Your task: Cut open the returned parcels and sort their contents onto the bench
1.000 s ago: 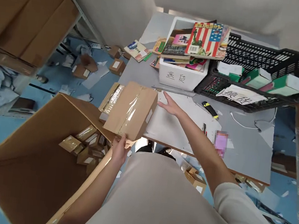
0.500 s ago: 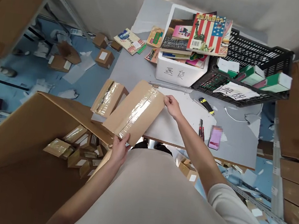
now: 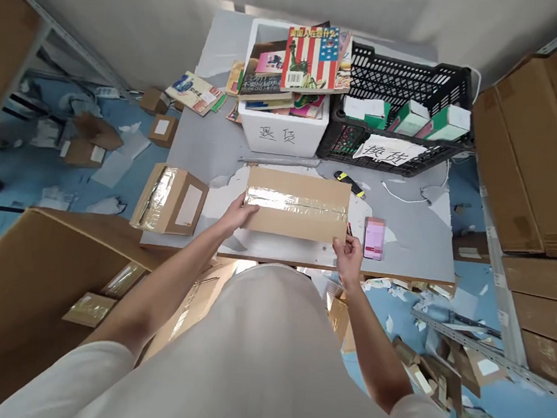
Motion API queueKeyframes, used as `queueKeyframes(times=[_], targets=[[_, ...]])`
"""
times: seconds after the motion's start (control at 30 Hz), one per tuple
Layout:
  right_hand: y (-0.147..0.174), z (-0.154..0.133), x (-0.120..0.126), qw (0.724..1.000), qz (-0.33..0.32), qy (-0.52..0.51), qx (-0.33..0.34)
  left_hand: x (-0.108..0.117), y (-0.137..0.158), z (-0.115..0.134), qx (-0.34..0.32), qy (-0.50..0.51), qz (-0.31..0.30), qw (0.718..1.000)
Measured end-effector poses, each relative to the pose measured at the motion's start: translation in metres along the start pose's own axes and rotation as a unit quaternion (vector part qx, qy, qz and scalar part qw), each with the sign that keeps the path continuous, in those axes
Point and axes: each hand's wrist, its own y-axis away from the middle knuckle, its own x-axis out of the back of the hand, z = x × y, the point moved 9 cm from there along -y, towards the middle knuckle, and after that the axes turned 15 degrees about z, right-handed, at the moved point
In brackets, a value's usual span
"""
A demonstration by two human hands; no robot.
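Observation:
Between my two hands is a long brown cardboard box (image 3: pixel 295 221), with clear tape running along its upper face, level over the front of the table. My left hand (image 3: pixel 238 216) grips its left end, thumb on top. At its right front corner, my right hand (image 3: pixel 348 256) pinches the edge. A second taped carton (image 3: pixel 160 185) with a white label stands on the table to the left. Just right of my right hand lies a phone (image 3: pixel 374 239) with a pink screen. A box cutter (image 3: pixel 349 229) is mostly hidden behind the held box.
Behind, a white foam bin (image 3: pixel 284 132) full of books adjoins a black plastic crate (image 3: pixel 336 142) holding green-and-white boxes. A yellow-black cutter (image 3: pixel 350 183) lies before them. A large open carton (image 3: pixel 52 257) with parcels stands at lower left. Shelves of boxes (image 3: pixel 530 157) flank the right.
The box has turned from slanted to straight across in front of me and shifted right. My left hand moved up to its left end, my right hand down to its right corner.

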Motion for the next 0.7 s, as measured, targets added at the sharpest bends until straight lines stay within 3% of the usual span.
queueKeyframes(times=[0.2, 0.37, 0.47, 0.6, 0.7], targets=[[-0.007, 0.002, -0.005, 0.999, -0.026, -0.016, -0.035, -0.008, -0.016, -0.004, -0.028, -0.038, -0.018, 0.999], [-0.015, 0.011, -0.004, 0.997, -0.059, -0.014, -0.05, -0.009, -0.005, -0.008, -0.046, 0.028, -0.02, 0.998], [-0.018, 0.018, -0.004, 0.995, -0.091, -0.019, -0.044, -0.007, 0.003, -0.017, -0.051, 0.065, -0.054, 0.995], [-0.025, 0.039, -0.001, 0.99, -0.128, 0.028, -0.052, -0.002, 0.011, -0.04, -0.089, -0.008, -0.108, 0.99], [-0.031, 0.055, -0.004, 0.986, -0.138, 0.073, -0.061, 0.004, 0.008, -0.057, -0.114, -0.069, -0.082, 0.988]])
